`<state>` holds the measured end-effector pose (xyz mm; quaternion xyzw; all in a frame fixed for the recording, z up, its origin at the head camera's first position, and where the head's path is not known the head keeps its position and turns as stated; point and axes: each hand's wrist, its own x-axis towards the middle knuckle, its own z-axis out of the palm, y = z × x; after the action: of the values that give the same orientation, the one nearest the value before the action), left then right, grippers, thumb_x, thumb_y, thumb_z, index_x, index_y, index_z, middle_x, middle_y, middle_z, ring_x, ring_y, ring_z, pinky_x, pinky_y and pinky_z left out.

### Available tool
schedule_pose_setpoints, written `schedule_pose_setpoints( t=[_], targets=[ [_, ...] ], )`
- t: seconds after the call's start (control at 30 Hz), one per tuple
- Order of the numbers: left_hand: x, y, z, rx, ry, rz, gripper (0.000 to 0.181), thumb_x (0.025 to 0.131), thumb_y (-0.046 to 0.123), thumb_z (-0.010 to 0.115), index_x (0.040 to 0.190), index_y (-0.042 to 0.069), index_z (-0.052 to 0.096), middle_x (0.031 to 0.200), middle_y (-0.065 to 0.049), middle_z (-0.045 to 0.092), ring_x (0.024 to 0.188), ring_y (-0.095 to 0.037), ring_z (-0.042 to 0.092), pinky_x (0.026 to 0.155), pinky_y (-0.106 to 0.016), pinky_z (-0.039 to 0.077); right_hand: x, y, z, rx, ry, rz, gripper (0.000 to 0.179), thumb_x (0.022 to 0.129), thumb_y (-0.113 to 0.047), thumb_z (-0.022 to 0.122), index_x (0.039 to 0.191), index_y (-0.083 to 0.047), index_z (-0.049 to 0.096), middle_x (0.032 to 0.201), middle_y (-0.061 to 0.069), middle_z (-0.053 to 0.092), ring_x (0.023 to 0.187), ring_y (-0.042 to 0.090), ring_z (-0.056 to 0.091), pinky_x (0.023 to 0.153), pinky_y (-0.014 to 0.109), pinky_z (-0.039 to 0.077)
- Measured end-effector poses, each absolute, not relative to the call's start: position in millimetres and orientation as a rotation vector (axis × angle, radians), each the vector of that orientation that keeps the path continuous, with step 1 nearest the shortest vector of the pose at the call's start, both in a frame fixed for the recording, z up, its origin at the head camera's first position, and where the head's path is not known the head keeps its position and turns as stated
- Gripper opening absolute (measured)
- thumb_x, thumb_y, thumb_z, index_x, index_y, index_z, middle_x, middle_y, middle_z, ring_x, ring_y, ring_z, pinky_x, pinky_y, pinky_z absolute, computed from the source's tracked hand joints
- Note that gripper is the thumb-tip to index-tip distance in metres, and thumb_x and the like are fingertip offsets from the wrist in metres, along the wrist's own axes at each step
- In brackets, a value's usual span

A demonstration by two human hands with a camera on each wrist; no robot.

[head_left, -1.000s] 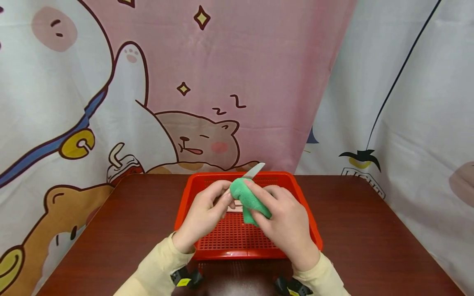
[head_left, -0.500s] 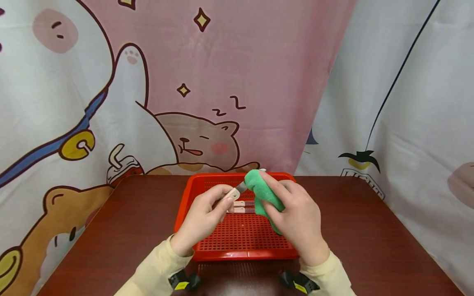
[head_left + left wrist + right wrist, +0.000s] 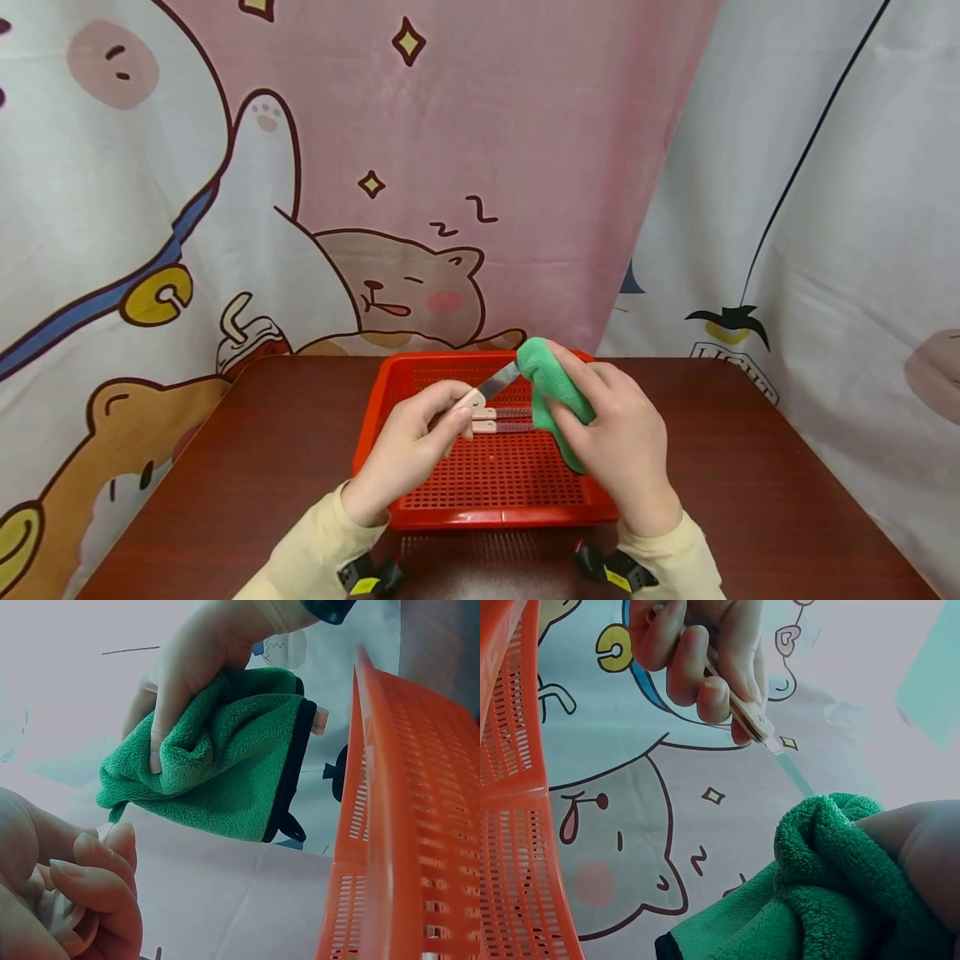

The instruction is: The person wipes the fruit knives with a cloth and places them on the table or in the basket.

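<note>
My left hand (image 3: 408,442) grips the pale handle of a knife (image 3: 498,382) above the red basket, blade angled up to the right. In the right wrist view, curled fingers wrap the handle (image 3: 748,718) and bare blade shows before it enters the cloth. My right hand (image 3: 618,433) pinches a folded green towel (image 3: 551,387) around the blade's outer end, so the tip is hidden. Dark edging and a small tag on the towel (image 3: 225,765) appear in the left wrist view. Two more pale-handled knives (image 3: 486,426) lie side by side in the basket, partly behind my hands.
The red perforated basket (image 3: 498,518) stands on a dark brown wooden table (image 3: 750,467). A cartoon-printed curtain (image 3: 555,167) hangs behind the table. The basket's wall (image 3: 379,810) rises close to the towel in the left wrist view.
My right hand and the towel have slid outward along the blade, up and to the right, baring the blade near the handle. My left hand has stayed nearly still.
</note>
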<state>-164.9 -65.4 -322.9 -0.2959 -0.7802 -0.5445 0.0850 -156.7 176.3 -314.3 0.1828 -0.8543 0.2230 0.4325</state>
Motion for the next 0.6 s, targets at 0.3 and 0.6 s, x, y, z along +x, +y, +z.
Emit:
schedule_pose_setpoints(
  t=[0.3, 0.6],
  targets=[
    [-163.0, -67.1, -321.8, -0.86, -2.355, -1.674, 0.013, 0.1, 0.009, 0.06, 0.107, 0.017, 0.066, 0.077, 0.002, 0.06, 0.052, -0.011, 0.044, 0.047, -0.025, 0.041, -157.8, 183.0, -315.5, 0.415, -2.15, 0.569, 0.057, 0.079, -0.017, 0.079, 0.134, -0.028, 0.064, 0.094, 0.007, 0.066, 0.081, 0.025, 0.061, 0.056, 0.042, 0.049],
    [-164.4, -70.2, -324.1, -0.895, -2.322, -1.691, 0.01, 0.1, 0.011, 0.059, 0.108, 0.009, 0.066, 0.077, -0.001, 0.061, 0.055, -0.012, 0.047, 0.049, -0.026, 0.044, -157.5, 190.2, -315.9, 0.346, -2.175, 0.583, 0.059, 0.079, -0.017, 0.08, 0.135, -0.026, 0.063, 0.094, 0.009, 0.066, 0.079, 0.025, 0.06, 0.055, 0.043, 0.047]
  ],
)
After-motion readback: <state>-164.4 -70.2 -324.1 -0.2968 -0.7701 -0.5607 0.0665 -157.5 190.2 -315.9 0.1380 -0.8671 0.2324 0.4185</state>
